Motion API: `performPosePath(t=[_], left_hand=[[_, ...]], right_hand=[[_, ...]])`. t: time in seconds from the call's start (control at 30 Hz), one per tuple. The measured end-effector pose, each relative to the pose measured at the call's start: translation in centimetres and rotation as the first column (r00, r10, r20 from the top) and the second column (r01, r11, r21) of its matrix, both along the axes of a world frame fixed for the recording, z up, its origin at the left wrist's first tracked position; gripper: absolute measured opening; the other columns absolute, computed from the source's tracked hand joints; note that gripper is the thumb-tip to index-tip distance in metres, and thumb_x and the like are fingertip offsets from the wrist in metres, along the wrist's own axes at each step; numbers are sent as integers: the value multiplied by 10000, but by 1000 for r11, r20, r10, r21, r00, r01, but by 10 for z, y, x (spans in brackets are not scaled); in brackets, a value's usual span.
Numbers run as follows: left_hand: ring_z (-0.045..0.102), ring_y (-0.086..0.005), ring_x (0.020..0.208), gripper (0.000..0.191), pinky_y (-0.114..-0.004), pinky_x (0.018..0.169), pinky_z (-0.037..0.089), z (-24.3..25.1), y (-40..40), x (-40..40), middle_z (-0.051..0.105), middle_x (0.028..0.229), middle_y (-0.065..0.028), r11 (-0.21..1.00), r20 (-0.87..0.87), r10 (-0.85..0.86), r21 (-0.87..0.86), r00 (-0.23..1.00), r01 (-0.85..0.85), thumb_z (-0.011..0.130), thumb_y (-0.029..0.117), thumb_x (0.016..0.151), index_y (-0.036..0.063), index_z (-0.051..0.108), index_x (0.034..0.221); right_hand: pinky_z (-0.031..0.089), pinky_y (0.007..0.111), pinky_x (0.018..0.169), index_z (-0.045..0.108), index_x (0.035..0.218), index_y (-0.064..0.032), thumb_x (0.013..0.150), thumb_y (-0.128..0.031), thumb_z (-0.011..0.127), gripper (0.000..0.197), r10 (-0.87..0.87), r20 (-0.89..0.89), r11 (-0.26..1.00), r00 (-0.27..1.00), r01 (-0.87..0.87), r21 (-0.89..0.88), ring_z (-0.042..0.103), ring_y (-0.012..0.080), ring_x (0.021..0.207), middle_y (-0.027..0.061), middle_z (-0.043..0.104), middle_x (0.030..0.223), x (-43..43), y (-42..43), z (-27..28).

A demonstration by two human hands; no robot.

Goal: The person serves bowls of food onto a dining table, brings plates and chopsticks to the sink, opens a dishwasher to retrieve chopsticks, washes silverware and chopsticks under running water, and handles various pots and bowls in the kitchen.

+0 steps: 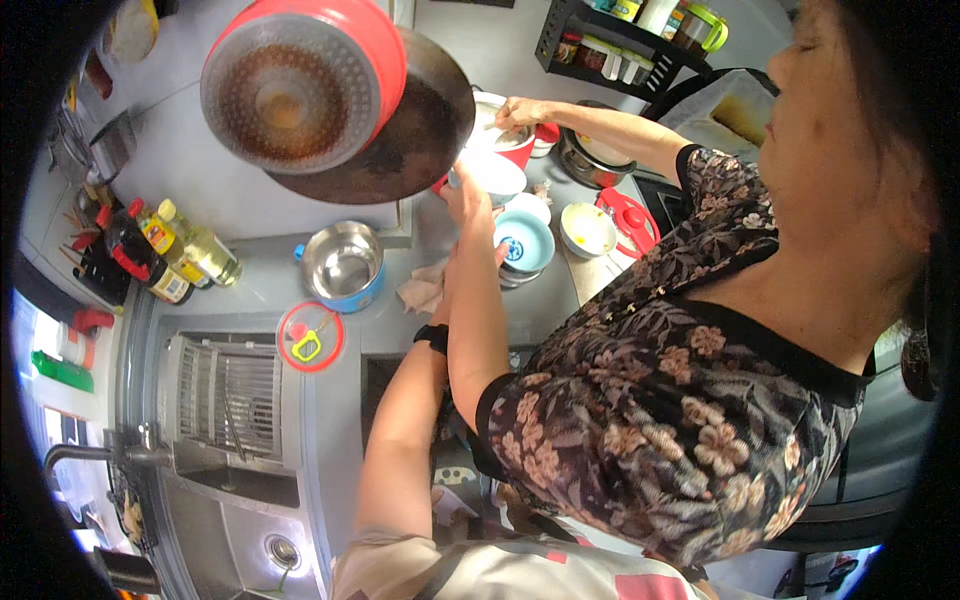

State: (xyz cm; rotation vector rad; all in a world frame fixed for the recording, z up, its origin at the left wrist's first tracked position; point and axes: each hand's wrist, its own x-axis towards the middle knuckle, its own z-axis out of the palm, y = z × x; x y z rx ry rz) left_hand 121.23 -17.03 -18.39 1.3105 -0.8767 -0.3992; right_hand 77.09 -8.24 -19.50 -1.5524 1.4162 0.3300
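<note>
My left hand point(501, 253) is mostly hidden behind a co-worker's forearm; its visible fingers grip the edge of a light blue bowl point(531, 234) with a dark blue motif inside. Grey bowls point(520, 277) show beneath that bowl. I cannot see my right hand. Across my arm, one hand of the co-worker point(465, 196) holds a brightly lit white bowl point(499, 178). Their other hand point(521, 112) reaches over a red and white pot point(517, 154), gripping something too blurred to name. Right of the blue bowl, a white bowl point(589, 229) contains yellowish remains.
The co-worker's body point(645, 427) stands close on my right. A red-rimmed pan point(300, 90) and a dark wok point(427, 127) hang overhead. On the left are a blue-sided steel pot point(343, 262), a round red-rimmed lid point(311, 337), bottles point(199, 247) and a sink point(232, 547) with a rack point(225, 397).
</note>
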Motion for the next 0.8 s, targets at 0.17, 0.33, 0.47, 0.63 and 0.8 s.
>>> performPosePath(t=[0.17,0.33,0.47,0.63,0.8], left_hand=[[425,-269,898,518,-337,663,403,33,-34,10,396,996,-148,998,-338,22,-49,941,-41,410,377,702,51,276,1082],[414,-284,913,543,-352,694,395,44,-55,3,371,1032,-142,997,-663,55,-10,746,-82,386,419,703,74,257,1101],[404,-296,925,562,-365,719,388,61,-65,11,351,1061,-137,989,-842,102,30,530,-143,367,454,704,93,241,1116],[414,-317,892,697,-440,650,404,72,-68,16,306,1067,-186,986,-878,92,15,470,-166,368,533,659,39,165,1109],[413,-325,892,734,-451,632,404,60,-80,16,284,1089,-189,982,-879,131,50,459,-184,403,540,632,31,173,1107]], right_hand=[[363,245,470,521,671,-29,696,-251,475,228,107,81,991,991,-99,-94,417,108,470,32,472,514,76,-62,22],[369,246,476,520,668,-33,698,-256,470,231,206,122,972,971,-190,-135,421,107,473,30,467,514,133,-116,38],[375,246,481,519,666,-36,700,-260,465,233,317,173,940,933,-284,-189,424,107,475,29,463,515,191,-162,52],[381,247,487,519,663,-40,702,-266,459,236,461,222,873,859,-394,-287,428,107,478,27,458,515,261,-221,73],[387,248,493,518,661,-44,705,-271,454,239,595,245,781,765,-480,-399,432,107,481,25,453,516,326,-272,103]])
